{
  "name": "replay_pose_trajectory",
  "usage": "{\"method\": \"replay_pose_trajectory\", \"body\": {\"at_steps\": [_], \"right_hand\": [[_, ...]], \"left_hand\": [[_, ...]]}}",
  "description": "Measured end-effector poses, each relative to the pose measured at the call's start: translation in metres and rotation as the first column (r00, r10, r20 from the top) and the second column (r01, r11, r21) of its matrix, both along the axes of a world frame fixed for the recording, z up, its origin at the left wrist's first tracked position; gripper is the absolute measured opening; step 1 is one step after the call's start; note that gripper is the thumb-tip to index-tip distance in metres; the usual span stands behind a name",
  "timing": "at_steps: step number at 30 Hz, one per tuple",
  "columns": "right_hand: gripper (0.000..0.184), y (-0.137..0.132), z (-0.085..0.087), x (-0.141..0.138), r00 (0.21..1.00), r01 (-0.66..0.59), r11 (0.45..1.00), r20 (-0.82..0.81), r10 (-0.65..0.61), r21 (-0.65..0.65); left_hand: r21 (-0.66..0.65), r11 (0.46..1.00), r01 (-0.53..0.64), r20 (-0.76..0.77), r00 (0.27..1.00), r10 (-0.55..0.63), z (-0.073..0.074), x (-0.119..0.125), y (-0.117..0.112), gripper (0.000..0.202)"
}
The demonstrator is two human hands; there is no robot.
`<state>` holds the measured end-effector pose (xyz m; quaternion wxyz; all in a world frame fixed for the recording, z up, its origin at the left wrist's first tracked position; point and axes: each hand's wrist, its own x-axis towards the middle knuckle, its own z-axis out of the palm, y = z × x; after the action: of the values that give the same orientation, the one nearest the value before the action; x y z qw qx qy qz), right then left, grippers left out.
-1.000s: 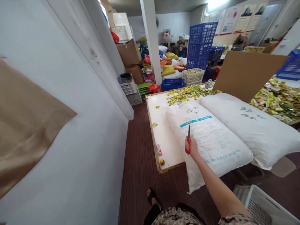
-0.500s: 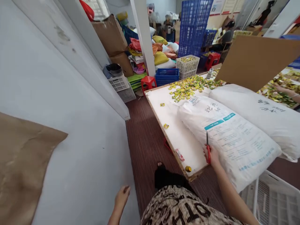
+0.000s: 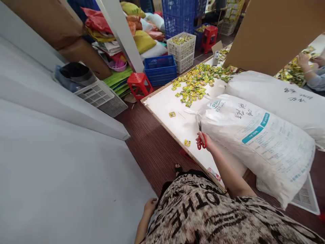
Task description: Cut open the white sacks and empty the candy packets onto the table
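My right hand [image 3: 205,141] is closed around the red handles of a pair of scissors [image 3: 200,127]. The blades point away from me, slightly apart, just short of the gathered, tied neck [image 3: 197,116] of a full white sack [image 3: 274,152]. Whether the blade tips touch the neck I cannot tell. This sack lies on the white tabletop [image 3: 162,98], with blue print and handwriting on it. Low at my side, beside my patterned shirt, hangs my left hand [image 3: 150,205], its fingers curled and nothing seen in them.
Small yellow-green packets [image 3: 195,83] are heaped at the table's far end. A second white sack [image 3: 269,89] lies behind the first, near a large cardboard sheet [image 3: 269,34]. Beyond the table stand a red stool [image 3: 138,84] and blue crates [image 3: 160,73]. A person's hands [image 3: 303,62] work among packets at right.
My right hand has moved the scissors forward along the sack to its tied neck. The left hand has come closer to my body. My view has shifted nearer the table's far end.
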<state>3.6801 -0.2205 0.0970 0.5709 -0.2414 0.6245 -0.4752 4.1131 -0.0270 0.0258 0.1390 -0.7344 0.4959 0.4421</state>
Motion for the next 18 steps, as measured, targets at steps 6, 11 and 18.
{"method": "replay_pose_trajectory", "body": {"at_steps": [6, 11, 18], "right_hand": [[0.047, -0.079, 0.001, 0.01, 0.985, 0.145, 0.988, 0.087, -0.149, 0.048], [0.046, -0.123, -0.013, 0.015, 0.947, 0.293, 0.949, 0.102, -0.305, 0.119], [0.048, -0.166, -0.025, 0.041, 0.855, 0.488, 0.825, 0.035, -0.518, 0.283]], "left_hand": [[-0.02, 0.989, 0.148, -0.043, 0.988, -0.149, -0.002, 0.003, -0.129, 0.034], [-0.028, 0.943, 0.33, -0.048, 0.942, -0.331, -0.001, -0.006, -0.265, 0.023], [-0.246, 0.777, 0.58, -0.299, 0.717, -0.63, 0.032, -0.098, -0.477, 0.023]]}}
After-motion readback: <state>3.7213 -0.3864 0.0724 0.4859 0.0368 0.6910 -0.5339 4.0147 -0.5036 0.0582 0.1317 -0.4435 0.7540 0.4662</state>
